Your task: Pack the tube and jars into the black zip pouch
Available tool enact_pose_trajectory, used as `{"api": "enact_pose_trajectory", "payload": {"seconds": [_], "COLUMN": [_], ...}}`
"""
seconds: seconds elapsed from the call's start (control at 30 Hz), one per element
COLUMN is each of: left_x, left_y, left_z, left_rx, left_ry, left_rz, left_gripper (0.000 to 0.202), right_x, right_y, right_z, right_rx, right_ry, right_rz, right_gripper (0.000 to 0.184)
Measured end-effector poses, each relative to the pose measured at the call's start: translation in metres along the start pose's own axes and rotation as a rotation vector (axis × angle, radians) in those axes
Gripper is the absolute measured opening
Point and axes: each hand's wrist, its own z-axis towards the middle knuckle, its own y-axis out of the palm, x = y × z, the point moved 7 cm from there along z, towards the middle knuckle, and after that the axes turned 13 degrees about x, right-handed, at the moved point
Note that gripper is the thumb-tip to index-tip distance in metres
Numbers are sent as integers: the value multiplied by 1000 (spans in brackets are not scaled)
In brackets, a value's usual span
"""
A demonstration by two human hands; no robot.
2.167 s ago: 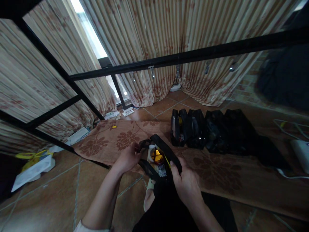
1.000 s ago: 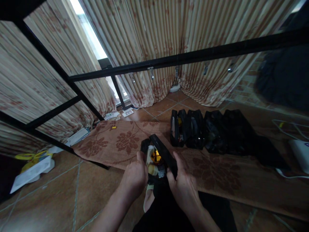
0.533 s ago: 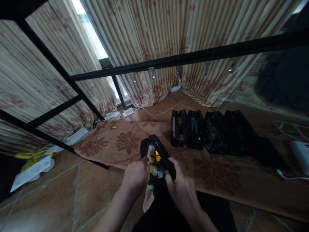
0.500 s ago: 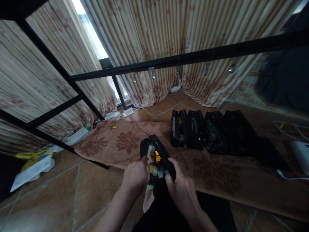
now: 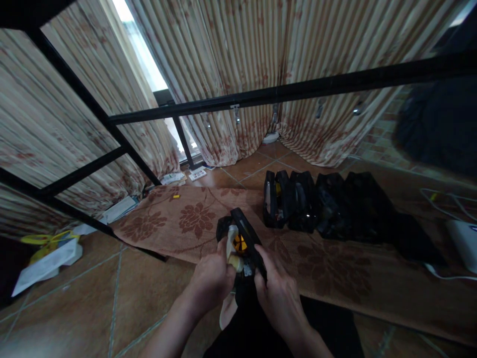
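An opened black pouch lies at the near edge of the cloth-covered bench. My right hand is closed on its right side, thumb inside and fingers outside. My left hand is closed at the pouch's left side, its index finger against a white tube-like item; the fingertips are partly hidden. Beside that tube, a shiny orange item shows inside the pouch. Lower in the opening are a pale yellow rounded item and a small light-coloured piece with dark marks.
Several similar black pouches stand in a row on the bench, to the right. A small yellow piece lies at its left. A white device with a cable is at the far right. Black metal rails cross before the curtains.
My left hand has shifted slightly, its index finger now lying further along the white tube-like item. My right hand has slid slightly down the pouch's side.
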Motion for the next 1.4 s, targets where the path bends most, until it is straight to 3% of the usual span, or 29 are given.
{"api": "enact_pose_trajectory", "payload": {"seconds": [0.37,0.53,0.73,0.9,1.1,1.4], "left_x": [-6,-1,5,2,-1,-1], "left_y": [-2,-7,-13,-13,-14,0], "left_z": [14,24,41,36,18,14], "left_rx": [150,216,315,268,158,191], "left_ry": [-143,-105,32,129,113,58], "left_rz": [100,84,78,-12,-136,-144], "left_gripper": [63,63,67,64,69,71], "right_x": [3,1,3,-6,-18,-21], "right_y": [-1,-3,2,12,20,21], "right_z": [-1,1,-5,-9,-8,-12], "right_rx": [16,11,76,101,94,98], "right_ry": [11,80,202,192,90,55], "right_rz": [50,101,142,134,121,108], "right_gripper": [56,54,56,58,65,65]}}
